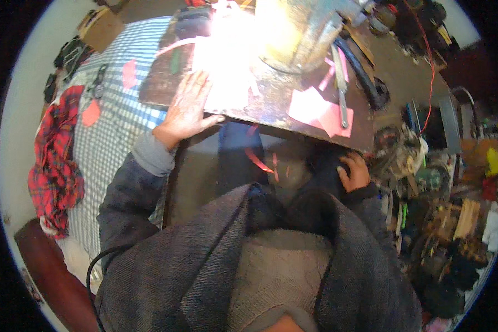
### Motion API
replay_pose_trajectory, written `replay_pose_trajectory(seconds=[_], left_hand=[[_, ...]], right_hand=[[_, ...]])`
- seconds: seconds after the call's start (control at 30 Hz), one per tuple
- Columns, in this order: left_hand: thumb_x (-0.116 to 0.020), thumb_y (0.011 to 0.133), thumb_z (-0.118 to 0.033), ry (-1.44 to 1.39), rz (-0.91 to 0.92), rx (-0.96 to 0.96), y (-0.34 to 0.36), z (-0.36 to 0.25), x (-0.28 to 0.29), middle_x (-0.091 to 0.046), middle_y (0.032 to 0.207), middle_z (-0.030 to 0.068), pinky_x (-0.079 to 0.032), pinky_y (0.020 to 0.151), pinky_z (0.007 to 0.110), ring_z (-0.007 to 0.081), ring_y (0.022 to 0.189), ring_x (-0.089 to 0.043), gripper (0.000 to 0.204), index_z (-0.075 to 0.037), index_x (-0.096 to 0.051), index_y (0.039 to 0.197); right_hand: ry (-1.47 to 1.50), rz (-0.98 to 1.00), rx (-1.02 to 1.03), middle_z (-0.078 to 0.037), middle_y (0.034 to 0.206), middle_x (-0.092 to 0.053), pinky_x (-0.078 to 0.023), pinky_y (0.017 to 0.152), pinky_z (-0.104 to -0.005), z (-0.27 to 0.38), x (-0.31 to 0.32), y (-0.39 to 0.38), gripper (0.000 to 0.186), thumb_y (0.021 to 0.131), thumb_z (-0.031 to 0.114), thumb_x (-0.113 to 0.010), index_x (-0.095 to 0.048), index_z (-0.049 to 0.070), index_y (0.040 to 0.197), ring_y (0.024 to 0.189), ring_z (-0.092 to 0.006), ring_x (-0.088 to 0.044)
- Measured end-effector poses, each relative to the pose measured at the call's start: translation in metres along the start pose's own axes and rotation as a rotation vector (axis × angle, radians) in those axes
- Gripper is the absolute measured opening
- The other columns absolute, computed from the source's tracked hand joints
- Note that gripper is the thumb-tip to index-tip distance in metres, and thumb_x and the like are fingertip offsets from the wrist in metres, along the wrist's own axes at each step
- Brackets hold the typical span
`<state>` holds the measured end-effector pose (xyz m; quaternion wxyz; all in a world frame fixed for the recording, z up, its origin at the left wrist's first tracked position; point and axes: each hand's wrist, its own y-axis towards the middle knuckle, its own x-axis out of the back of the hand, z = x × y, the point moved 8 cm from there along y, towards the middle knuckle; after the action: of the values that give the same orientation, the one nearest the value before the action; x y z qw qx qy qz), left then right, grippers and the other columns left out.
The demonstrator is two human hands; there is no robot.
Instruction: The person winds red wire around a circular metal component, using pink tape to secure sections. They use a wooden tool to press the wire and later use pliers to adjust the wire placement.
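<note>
My left hand [182, 110] lies flat with fingers outstretched on the near edge of a dark wooden board [274, 97], touching a glare-washed pale sheet [227, 83]. My right hand [353, 171] is below the board's right side, at my dark trouser leg, its fingers apart and loosely bent. Pink paper pieces [315, 113] lie on the board's right part, with a long metal knife-like tool [337, 72] over them. A blue-black bar [362, 72] sits beside that. A worn metal container [293, 44] stands at the back, partly lost in glare.
A checked cloth [86, 182] spans the left, holding pink scraps [91, 113] and a red plaid garment [52, 171]. A red wire [430, 72] runs down past dense clutter [437, 221] on the right. Pink strips [257, 160] show below the board between my legs.
</note>
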<state>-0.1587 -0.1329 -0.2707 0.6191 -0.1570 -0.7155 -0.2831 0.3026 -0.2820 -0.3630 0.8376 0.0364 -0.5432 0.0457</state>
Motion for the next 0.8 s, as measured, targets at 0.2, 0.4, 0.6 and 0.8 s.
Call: replay_pose_trajectory(seconds=[0.2, 0.4, 0.6, 0.8], left_hand=[[-0.084, 0.083, -0.036, -0.082, 0.014, 0.0, -0.012, -0.004, -0.03, -0.03, 0.166, 0.0301, -0.021, 0.129, 0.054, 0.0459, 0.155, -0.028, 0.102, 0.007, -0.031, 0.159], [-0.087, 0.079, -0.036, -0.075, -0.087, -0.071, -0.017, -0.006, -0.026, -0.038, 0.161, 0.0297, -0.027, 0.127, 0.053, 0.0451, 0.152, -0.035, 0.102, 0.009, -0.038, 0.155], [-0.085, 0.08, -0.038, -0.044, -0.109, -0.085, -0.018, -0.011, -0.022, -0.039, 0.162, 0.0283, -0.027, 0.126, 0.054, 0.0445, 0.151, -0.036, 0.099, 0.009, -0.039, 0.155], [-0.083, 0.082, -0.037, -0.006, -0.164, 0.019, -0.016, -0.032, -0.008, -0.05, 0.152, 0.028, -0.032, 0.122, 0.054, 0.0444, 0.144, -0.045, 0.085, 0.006, -0.05, 0.147]], right_hand=[[0.293, 0.128, -0.041, -0.018, 0.113, -0.076, -0.057, 0.089, -0.0439, 0.048, 0.044, 0.016, 0.03, 0.096, 0.027, -0.071, -0.075, 0.005, 0.116, 0.102, -0.0381, -0.073], [0.155, -0.151, 0.088, -0.014, 0.105, -0.075, -0.058, 0.08, -0.044, 0.083, 0.075, 0.072, 0.026, 0.093, 0.021, -0.074, -0.074, 0.009, 0.116, 0.094, -0.0333, -0.075], [-0.021, -0.352, -0.011, -0.013, 0.098, -0.071, -0.057, 0.078, -0.0404, 0.068, 0.085, 0.12, 0.034, 0.087, 0.021, -0.076, -0.074, 0.007, 0.119, 0.086, -0.0309, -0.07], [0.039, -0.413, -0.024, -0.017, 0.1, -0.071, -0.058, 0.079, -0.0443, 0.059, 0.089, 0.126, 0.041, 0.082, 0.02, -0.078, -0.072, 0.006, 0.12, 0.09, -0.0342, -0.071]])
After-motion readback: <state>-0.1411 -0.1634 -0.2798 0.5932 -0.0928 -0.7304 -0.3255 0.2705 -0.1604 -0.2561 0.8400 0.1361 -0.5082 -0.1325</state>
